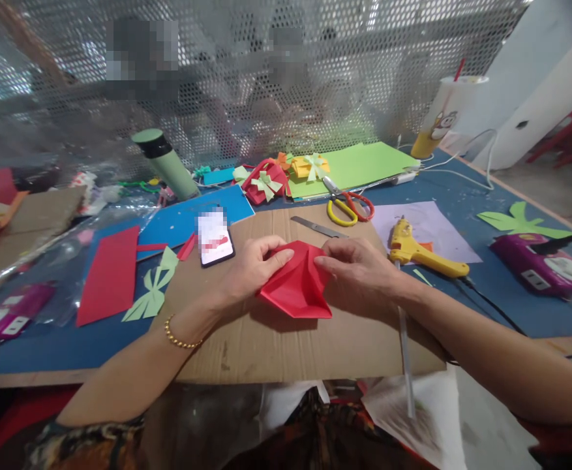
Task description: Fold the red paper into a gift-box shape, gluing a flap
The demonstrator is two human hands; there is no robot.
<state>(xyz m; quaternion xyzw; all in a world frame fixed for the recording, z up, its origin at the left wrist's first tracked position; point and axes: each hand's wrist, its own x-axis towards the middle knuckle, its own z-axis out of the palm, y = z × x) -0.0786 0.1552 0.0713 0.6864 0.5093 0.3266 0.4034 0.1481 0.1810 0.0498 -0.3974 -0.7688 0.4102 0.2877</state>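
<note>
A folded red paper piece, partly opened into a hollow shape, is held just above the brown cardboard sheet. My left hand pinches its left upper edge between thumb and fingers. On the opposite side, my right hand is closed on the upper right edge. Beyond my fingers lies a metal ruler or blade. Scissors with yellow and red handles rest behind it. A phone with a lit screen lies left of my left hand.
A yellow glue gun with a clear glue stick sits at right on lilac paper, near a purple power socket. Red card and green paper leaves lie left. A green flask and drink cup stand behind.
</note>
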